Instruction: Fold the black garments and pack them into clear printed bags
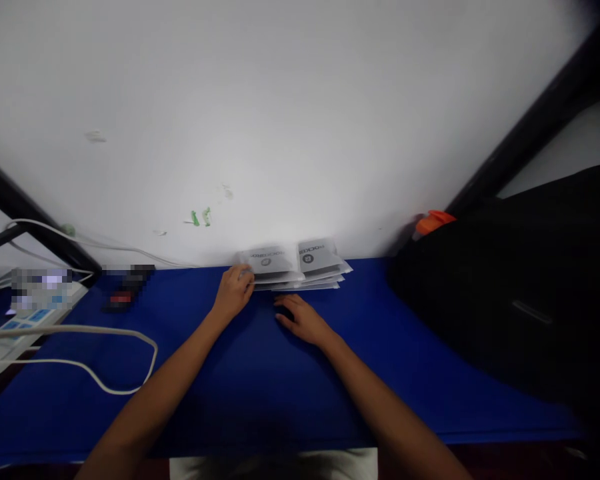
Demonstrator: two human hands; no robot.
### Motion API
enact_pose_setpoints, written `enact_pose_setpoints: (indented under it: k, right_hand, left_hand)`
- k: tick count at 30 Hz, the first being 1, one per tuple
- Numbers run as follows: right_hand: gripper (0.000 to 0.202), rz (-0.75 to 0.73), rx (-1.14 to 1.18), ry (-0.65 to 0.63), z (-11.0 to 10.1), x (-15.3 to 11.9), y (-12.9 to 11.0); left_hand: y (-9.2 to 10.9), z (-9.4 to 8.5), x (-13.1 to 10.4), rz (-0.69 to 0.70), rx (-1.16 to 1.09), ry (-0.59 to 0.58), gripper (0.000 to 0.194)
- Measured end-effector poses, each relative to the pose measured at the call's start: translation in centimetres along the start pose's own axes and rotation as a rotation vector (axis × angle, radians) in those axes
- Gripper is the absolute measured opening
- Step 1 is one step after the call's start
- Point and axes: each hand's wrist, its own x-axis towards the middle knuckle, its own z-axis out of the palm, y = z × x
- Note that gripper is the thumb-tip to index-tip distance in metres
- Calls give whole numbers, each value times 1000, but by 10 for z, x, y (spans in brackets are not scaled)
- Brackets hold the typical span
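Observation:
Two side-by-side piles of flat translucent packets with dark print, a left pile and a right pile, lie on the blue surface against the wall. My left hand is at the left pile's near left corner, its fingers curled over the edge; whether they pinch a packet is not clear. Just in front of the piles, my right hand rests low over the blue surface, thumb and fingers apart, with nothing seen between them.
At the left are a white power strip, looped white cables and a dark object with a red patch. A large black bag fills the right side, beside an orange item. Behind stands a white wall.

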Motion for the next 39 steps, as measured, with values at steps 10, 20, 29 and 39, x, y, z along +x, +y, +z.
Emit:
enact_pose_setpoints:
  k: [10, 20, 29, 39]
  right_hand:
    - [39, 47, 59, 382, -10, -11, -25]
    - [39, -51, 195, 147, -5, -18, -47]
    - [18, -46, 262, 55, -7, -14, -51]
    - [17, -309, 96, -45, -5, -18, -64]
  left_hand:
    - [31, -54, -38, 165, -2, 131, 9]
    - [42, -104, -98, 157, -130, 67, 16]
    - [48, -115, -93, 179, -74, -2, 14]
    - [110, -81, -66, 219, 10, -120, 7]
